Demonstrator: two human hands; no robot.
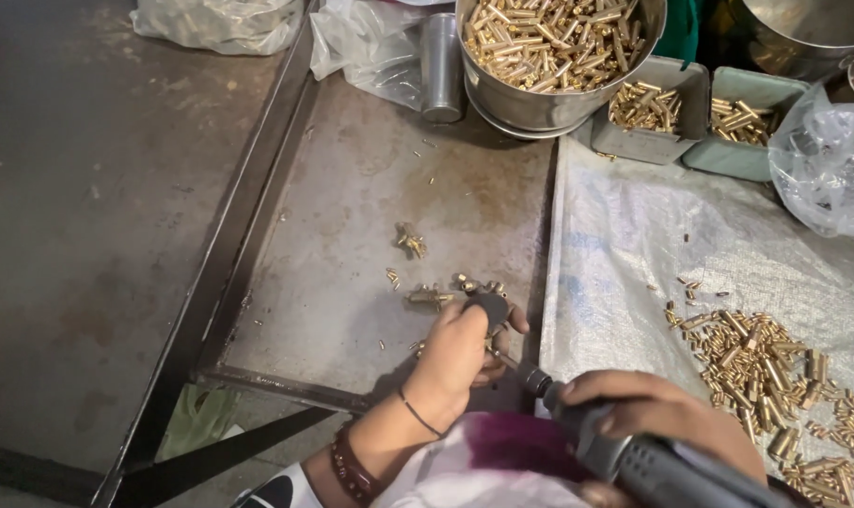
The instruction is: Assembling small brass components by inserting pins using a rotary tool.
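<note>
On the bare grey metal counter (352, 216), near its front edge, a few loose small brass fittings (434, 297) lie scattered. Just right of them the left hand (460, 353) is curled shut, pinching what looks like one small brass piece against a dark pad; the piece itself is mostly hidden by the fingers. The right hand (657, 414) is wrapped closed round a grey handheld rotary tool (624, 452), its thin bit aimed at the left hand's pinch. This looks like the working of a single piece, which calls for a steady grip and light tip contact. Farther right, a heap of short brass tubes (766, 376) lies on white woven sheeting (624, 245). Along the back edge stands a steel pot of brass pieces (554, 52).
</note>
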